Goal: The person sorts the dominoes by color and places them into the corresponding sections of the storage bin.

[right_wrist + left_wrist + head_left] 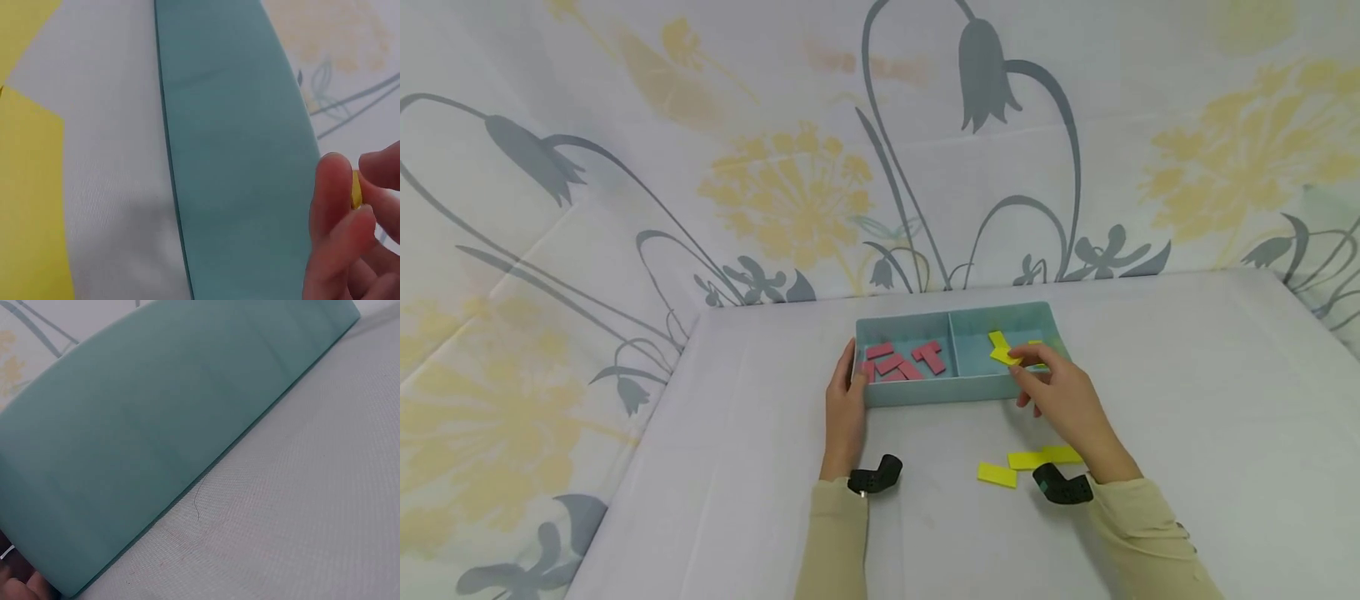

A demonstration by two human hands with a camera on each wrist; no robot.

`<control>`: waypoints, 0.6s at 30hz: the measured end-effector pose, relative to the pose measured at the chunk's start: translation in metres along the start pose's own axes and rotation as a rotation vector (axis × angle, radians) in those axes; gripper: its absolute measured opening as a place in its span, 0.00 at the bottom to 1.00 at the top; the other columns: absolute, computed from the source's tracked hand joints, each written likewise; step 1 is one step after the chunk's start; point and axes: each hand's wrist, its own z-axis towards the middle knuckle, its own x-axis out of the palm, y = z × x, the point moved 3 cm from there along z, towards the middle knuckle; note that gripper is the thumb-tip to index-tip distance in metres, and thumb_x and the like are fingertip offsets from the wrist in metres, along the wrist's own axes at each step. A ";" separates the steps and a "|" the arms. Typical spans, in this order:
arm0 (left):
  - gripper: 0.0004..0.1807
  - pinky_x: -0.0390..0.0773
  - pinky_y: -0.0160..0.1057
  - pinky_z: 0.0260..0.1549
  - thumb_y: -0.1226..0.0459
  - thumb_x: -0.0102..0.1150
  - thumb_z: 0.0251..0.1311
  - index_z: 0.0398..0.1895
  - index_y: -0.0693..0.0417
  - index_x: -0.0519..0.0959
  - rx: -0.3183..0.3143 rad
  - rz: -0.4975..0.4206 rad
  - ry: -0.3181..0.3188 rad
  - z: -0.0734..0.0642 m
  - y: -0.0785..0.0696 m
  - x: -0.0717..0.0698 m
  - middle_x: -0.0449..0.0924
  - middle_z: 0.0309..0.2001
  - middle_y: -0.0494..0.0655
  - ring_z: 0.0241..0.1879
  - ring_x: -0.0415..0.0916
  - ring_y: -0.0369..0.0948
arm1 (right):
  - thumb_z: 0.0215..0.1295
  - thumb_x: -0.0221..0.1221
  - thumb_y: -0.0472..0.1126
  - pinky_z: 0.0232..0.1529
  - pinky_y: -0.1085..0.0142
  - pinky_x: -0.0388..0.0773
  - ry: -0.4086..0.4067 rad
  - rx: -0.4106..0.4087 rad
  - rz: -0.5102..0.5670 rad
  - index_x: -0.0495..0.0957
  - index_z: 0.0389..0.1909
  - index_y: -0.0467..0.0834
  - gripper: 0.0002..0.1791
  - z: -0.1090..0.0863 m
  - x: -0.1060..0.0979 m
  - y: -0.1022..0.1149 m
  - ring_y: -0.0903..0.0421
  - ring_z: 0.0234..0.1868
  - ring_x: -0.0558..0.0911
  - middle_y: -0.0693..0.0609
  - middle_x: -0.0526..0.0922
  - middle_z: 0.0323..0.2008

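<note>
A teal two-compartment box (940, 392) stands on the white cloth. My left hand (844, 408) grips its left end, the thumb at the front corner and the fingers along the side wall. Above the front wall of the right compartment, my right hand (1063, 396) pinches a small yellow tile (357, 189) between thumb and fingers; the fingers hide most of it. Several yellow tiles (997, 339) lie in that compartment, partly behind the hand. Red-pink tiles (890, 363) lie scattered and overlapping in the left compartment.
In front of the box, near my right wrist, loose yellow tiles (997, 476) lie on the cloth (745, 467). Behind the box rises a flower-printed fabric backdrop (925, 167), which also runs along the left side. Each wrist wears a black camera band (876, 475).
</note>
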 end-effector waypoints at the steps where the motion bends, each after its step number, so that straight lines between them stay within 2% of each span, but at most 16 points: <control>1: 0.27 0.53 0.38 0.60 0.61 0.39 0.61 0.63 0.29 0.58 -0.001 -0.002 0.001 0.000 0.000 0.000 0.56 0.62 0.25 0.62 0.50 0.26 | 0.63 0.51 0.50 0.20 0.63 0.73 0.008 0.014 -0.006 0.69 0.52 0.47 0.18 0.000 0.000 -0.001 0.47 0.20 0.76 0.48 0.73 0.44; 6: 0.27 0.52 0.38 0.60 0.62 0.39 0.61 0.64 0.32 0.58 0.005 -0.009 0.005 -0.001 -0.001 -0.001 0.56 0.62 0.25 0.62 0.50 0.26 | 0.64 0.50 0.51 0.16 0.64 0.68 0.031 0.063 -0.046 0.67 0.56 0.46 0.22 0.001 -0.001 -0.004 0.48 0.18 0.75 0.46 0.73 0.47; 10: 0.27 0.53 0.38 0.60 0.63 0.39 0.61 0.65 0.33 0.58 0.012 -0.005 0.002 -0.001 -0.001 -0.002 0.57 0.62 0.26 0.62 0.50 0.26 | 0.64 0.50 0.50 0.18 0.64 0.70 0.041 0.071 -0.070 0.66 0.58 0.45 0.23 0.001 -0.001 -0.006 0.50 0.20 0.77 0.45 0.74 0.47; 18: 0.27 0.53 0.36 0.60 0.63 0.39 0.60 0.64 0.30 0.58 0.006 -0.012 0.001 0.000 0.000 -0.002 0.56 0.62 0.25 0.62 0.50 0.25 | 0.64 0.51 0.49 0.22 0.63 0.71 0.035 0.074 -0.098 0.64 0.60 0.43 0.25 0.002 -0.001 -0.006 0.52 0.21 0.77 0.44 0.74 0.49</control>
